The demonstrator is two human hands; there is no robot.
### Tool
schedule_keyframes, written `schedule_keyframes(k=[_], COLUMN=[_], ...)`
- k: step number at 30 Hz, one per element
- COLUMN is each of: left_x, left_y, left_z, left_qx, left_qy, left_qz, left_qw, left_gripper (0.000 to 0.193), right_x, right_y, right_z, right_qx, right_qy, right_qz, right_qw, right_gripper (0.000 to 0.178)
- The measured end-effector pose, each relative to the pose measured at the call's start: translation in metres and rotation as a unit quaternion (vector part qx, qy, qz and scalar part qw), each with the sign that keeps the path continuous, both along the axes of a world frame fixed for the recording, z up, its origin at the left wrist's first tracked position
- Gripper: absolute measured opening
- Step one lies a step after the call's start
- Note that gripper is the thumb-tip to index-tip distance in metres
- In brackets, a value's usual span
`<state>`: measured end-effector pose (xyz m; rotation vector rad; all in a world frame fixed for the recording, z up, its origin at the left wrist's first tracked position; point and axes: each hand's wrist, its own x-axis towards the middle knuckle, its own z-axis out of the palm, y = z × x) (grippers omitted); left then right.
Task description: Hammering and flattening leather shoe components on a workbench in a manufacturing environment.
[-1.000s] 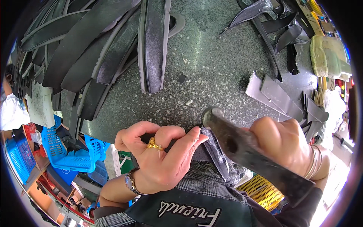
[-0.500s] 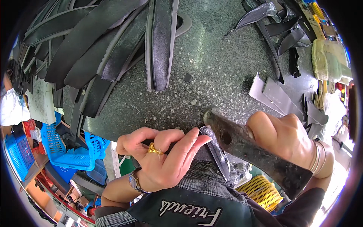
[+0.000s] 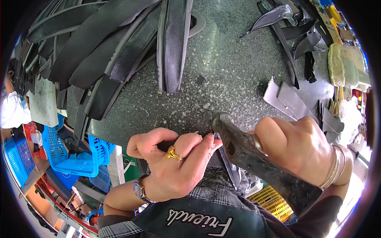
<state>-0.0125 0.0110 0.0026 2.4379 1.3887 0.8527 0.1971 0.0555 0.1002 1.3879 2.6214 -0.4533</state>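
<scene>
Beneath the fingertips of the left hand (image 3: pixel 174 168) is the upper end of 1 narrow dark strip (image 3: pixel 233 174), its visible part slanting down toward the lap. The left fingers are drawn together with hardly any gap and appear to pinch the strip, though the contact is partly hidden. The right hand (image 3: pixel 293 146) is curled tightly round a dark metal hammer (image 3: pixel 260 158), whose rounded end sits just right of the left fingertips; whether it touches the strip, I cannot tell.

Work on this 1 strip looks unfinished: it is in hand beside the tool, not laid aside. Beyond the left fingers and to their left, a heap of black strips (image 3: pixel 95 43) covers part of the worktop (image 3: pixel 226 71); whether those are finished or waiting, the view does not settle. Beyond the right fingers lie 2 overlapping flat grey pieces (image 3: pixel 291 99) and, farther off, curled dark scraps (image 3: pixel 274 16), all apparently out of use. Straight beyond the left fingertips is 1 small black square (image 3: pixel 200 80).

As for writing, the dark apron (image 3: pixel 158 222) below the left fingers carries large pale script lettering. The wristwatch (image 3: pixel 138 189), nearer the forearm than the fingers, has a dial too small to read. No label can be made out on the hammer.
</scene>
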Motion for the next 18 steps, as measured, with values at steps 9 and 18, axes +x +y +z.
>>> schedule_keyframes(k=[9,18], left_x=[0.015,0.022], left_y=[0.017,0.026], left_z=[0.007,0.010], left_qx=[-0.072,-0.053], left_qy=[-0.048,-0.003], left_qz=[0.051,0.027], left_qw=[0.995,0.998], left_gripper=[0.021,0.023], right_x=[0.013,0.023], right_y=[-0.010,-0.040], right_z=[0.007,-0.017], right_qx=[-0.025,0.014], right_qy=[-0.025,0.034], right_qz=[0.001,-0.005], right_qw=[0.999,0.999], right_gripper=[0.016,0.019])
